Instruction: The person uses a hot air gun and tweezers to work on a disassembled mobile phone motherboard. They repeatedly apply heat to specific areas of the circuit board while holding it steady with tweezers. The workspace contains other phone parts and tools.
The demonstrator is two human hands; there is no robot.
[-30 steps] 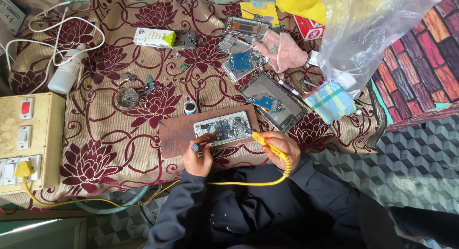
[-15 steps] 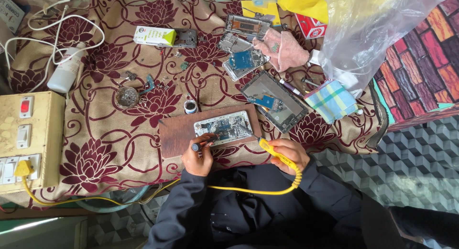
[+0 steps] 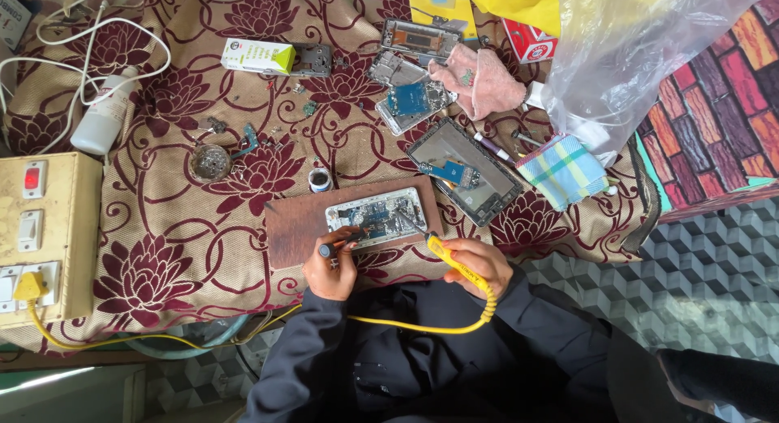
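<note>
The right hand [image 3: 480, 263] clamped a yellow soldering iron [image 3: 448, 256], tip on the opened phone [image 3: 375, 216]; left hand [image 3: 331, 269] pinched tweezers [image 3: 339, 243] beside it, on the board's [image 3: 296, 224] near edge atop floral cloth [image 3: 162, 220].

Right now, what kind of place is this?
Probably a small phone repair spot. An opened phone lies on a wooden board, the right hand holds a yellow soldering iron over it, and other phone parts lie scattered on the flowered cloth.

A matt wooden board [image 3: 296, 224] lies on woven floral cloth [image 3: 162, 228], beside a glossy clear plastic bag [image 3: 641, 58].
</note>
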